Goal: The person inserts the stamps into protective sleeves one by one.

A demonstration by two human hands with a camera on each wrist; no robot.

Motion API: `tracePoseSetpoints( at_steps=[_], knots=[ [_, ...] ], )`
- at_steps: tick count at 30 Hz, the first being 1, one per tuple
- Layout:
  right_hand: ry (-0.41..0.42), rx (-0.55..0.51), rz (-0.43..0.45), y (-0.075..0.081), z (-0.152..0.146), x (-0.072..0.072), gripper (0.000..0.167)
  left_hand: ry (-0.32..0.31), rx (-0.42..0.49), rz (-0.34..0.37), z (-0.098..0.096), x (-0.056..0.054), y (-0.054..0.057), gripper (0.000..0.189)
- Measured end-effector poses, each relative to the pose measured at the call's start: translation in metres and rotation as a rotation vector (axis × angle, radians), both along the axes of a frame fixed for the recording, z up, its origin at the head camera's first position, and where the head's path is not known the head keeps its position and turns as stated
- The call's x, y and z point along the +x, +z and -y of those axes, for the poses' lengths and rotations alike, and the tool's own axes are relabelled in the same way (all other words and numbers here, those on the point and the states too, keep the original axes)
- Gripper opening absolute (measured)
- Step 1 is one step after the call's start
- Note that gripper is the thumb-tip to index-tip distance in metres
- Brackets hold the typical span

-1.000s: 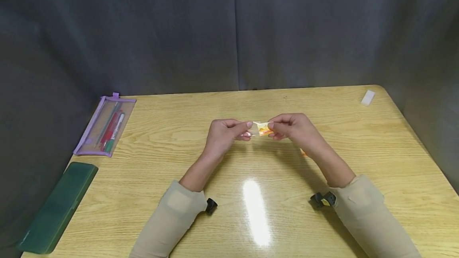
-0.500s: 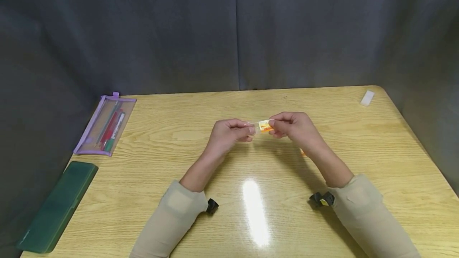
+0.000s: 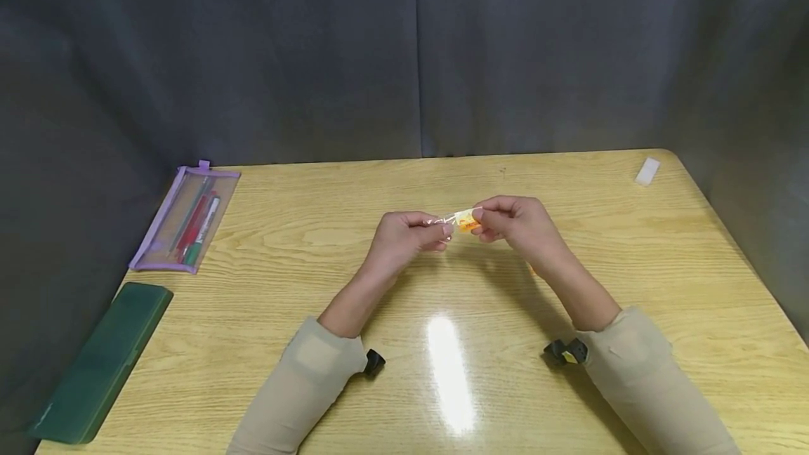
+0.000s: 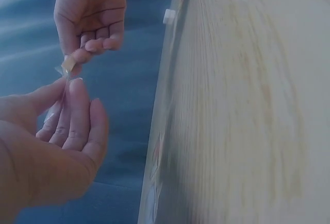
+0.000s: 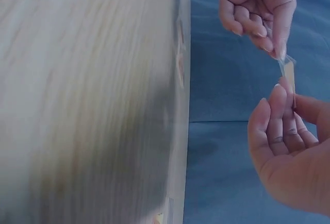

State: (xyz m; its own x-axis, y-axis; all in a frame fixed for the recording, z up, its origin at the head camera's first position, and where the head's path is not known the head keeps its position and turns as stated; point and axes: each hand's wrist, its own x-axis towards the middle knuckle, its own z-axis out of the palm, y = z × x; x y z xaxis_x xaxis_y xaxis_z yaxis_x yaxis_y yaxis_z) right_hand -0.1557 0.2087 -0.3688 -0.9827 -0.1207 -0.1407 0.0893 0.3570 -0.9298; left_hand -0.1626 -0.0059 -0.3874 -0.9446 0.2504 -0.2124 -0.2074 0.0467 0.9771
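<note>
I am holding a small yellow-orange wrapper (image 3: 468, 220) above the desk (image 3: 303, 244). The left grip (image 3: 404, 236) is pinching its clear end, thumb against fingers; the right grip (image 3: 521, 228) is pinching its printed end. A green case (image 3: 104, 364) is lying at the desk's left side.

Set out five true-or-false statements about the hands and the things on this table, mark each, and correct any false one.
1. The left hand and right hand both pinch the small wrapper. True.
2. The wrapper lies on the table. False: it is held above it.
3. The pouch with purple edging holds pens. True.
4. The white block lies at the near left corner. False: near the far right corner.
5. The green case lies beyond the pouch. False: on its near side.
</note>
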Motion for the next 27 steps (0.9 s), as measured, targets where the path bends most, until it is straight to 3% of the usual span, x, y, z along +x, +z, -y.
tracePoseSetpoints(
  at_steps=[7, 16, 27],
  knots=[
    [-0.008, 0.101, -0.047, -0.0008, 0.0012, 0.0008, 0.025, 0.002, -0.028, -0.031, 0.0012, 0.0007, 0.0000, 0.022],
    [0.002, 0.003, 0.007, -0.0007, 0.0013, 0.0013, 0.029, 0.001, -0.049, -0.023, 0.0007, 0.0007, -0.0002, 0.024],
    [-0.013, 0.081, -0.067, 0.0000, 0.0064, 0.0065, 0.025, 0.027, -0.023, -0.020, 0.0006, 0.0023, -0.0003, 0.022]
  ],
)
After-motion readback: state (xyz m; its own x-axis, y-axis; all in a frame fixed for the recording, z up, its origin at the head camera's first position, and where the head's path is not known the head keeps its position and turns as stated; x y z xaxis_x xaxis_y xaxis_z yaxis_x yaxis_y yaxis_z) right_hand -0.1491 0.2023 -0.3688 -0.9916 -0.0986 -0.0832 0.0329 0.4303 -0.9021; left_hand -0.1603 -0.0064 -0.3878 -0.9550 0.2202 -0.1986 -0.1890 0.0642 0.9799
